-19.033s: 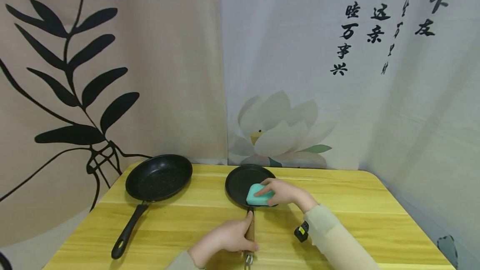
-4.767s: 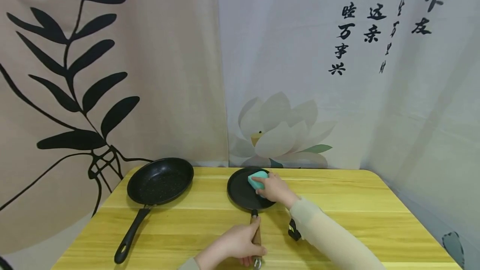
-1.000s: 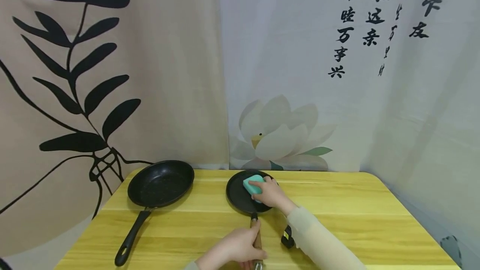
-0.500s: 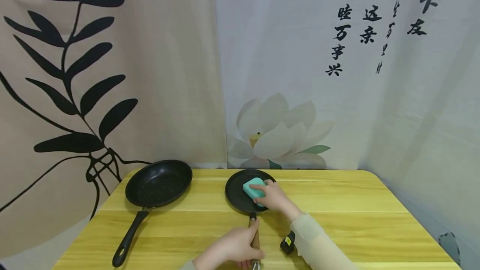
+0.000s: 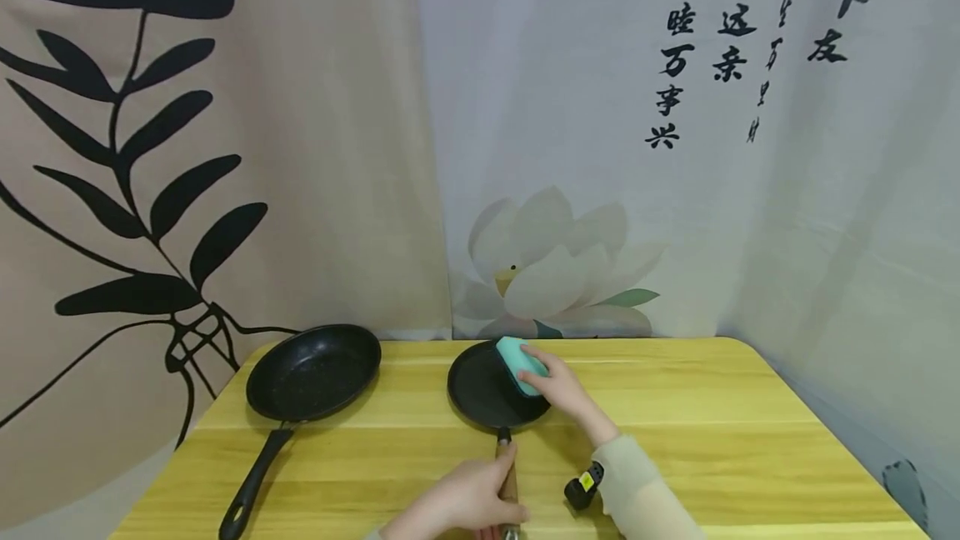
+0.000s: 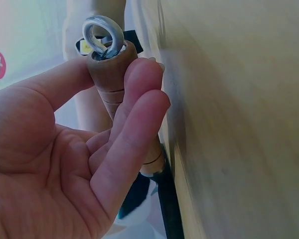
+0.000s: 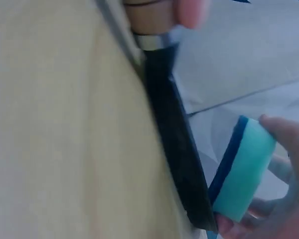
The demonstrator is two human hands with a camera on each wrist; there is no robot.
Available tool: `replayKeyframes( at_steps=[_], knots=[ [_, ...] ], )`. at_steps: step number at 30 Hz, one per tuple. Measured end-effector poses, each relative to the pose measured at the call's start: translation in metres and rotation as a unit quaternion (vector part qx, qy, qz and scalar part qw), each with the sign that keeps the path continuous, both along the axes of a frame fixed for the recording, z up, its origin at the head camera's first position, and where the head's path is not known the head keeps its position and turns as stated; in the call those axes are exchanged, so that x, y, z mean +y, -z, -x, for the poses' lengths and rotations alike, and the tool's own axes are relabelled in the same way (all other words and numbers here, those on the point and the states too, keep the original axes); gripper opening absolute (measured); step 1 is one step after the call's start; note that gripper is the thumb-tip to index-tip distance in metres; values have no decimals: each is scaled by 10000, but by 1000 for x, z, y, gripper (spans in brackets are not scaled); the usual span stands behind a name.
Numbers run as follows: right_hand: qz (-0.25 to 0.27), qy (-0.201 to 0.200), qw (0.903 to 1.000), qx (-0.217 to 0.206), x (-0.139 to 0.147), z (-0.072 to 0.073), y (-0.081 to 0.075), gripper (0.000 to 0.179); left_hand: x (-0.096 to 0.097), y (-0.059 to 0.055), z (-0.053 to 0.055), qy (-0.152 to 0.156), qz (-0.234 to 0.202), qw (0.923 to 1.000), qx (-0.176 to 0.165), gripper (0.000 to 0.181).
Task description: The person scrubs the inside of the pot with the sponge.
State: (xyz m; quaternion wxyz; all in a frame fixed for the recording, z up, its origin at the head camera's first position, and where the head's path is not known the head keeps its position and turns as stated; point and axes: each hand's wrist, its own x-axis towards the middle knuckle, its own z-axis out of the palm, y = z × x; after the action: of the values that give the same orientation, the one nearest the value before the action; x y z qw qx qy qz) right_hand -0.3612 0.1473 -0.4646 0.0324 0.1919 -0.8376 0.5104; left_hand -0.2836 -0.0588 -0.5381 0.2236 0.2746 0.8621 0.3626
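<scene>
A small black frying pan (image 5: 480, 390) with a wooden handle (image 7: 148, 20) lies on the wooden table. My left hand (image 5: 480, 492) holds that handle, thumb and fingers curled round it near the metal hanging ring (image 6: 103, 36). A turquoise sponge (image 5: 519, 363) with a dark blue scouring side sits at the right part of the pan, tilted. My right hand (image 5: 558, 386) grips it between thumb and fingers from the right. In the right wrist view, the lower edge of the sponge (image 7: 244, 169) is close to the pan's rim; contact there is hard to tell.
A larger black frying pan (image 5: 315, 373) stands on the left of the table, its black handle (image 5: 255, 486) pointing toward me. The table's bare wood (image 5: 697, 423) stretches to the right. A printed curtain (image 5: 570, 107) hangs behind the far edge.
Over the last half second the sponge has moved from the pan's middle up and right, tipping onto its edge. Earlier it lay flatter and lower on the pan. My left hand keeps its hold.
</scene>
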Motion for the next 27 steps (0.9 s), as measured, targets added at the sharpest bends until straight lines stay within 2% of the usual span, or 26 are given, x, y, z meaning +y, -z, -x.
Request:
replayKeyframes(
  at_steps=[3,6,9,12,15,17,23,25,27],
  knots=[
    [543,233,9971,-489,5,2,-1,56,-1,1,0,14,92,9999,91,103],
    [1065,341,9888,-984,11,4,0,60,-2,1,-1,-13,197,9997,155,104],
    [1547,401,9776,-1372,18,6,1,63,-2,2,0,-116,172,9998,47,106],
    [1887,343,9686,-1584,22,8,1,65,-2,4,1,-211,-19,9995,-239,111],
    [2065,196,9635,-1690,24,9,1,67,-2,-2,-3,-291,-159,9987,-381,116],
    [2216,138,9585,-1789,25,10,1,68,-1,-16,-11,-339,-107,9985,-417,116],
    [2799,-15,9363,-2121,35,13,4,69,17,-85,-50,-437,29,9984,-347,96],
    [2874,-113,9321,-2200,40,13,3,70,23,-97,-58,-479,3,9984,-313,94],
    [2936,-171,9287,-2260,46,14,2,71,29,-102,-62,-510,39,9984,-246,92]
  ],
)
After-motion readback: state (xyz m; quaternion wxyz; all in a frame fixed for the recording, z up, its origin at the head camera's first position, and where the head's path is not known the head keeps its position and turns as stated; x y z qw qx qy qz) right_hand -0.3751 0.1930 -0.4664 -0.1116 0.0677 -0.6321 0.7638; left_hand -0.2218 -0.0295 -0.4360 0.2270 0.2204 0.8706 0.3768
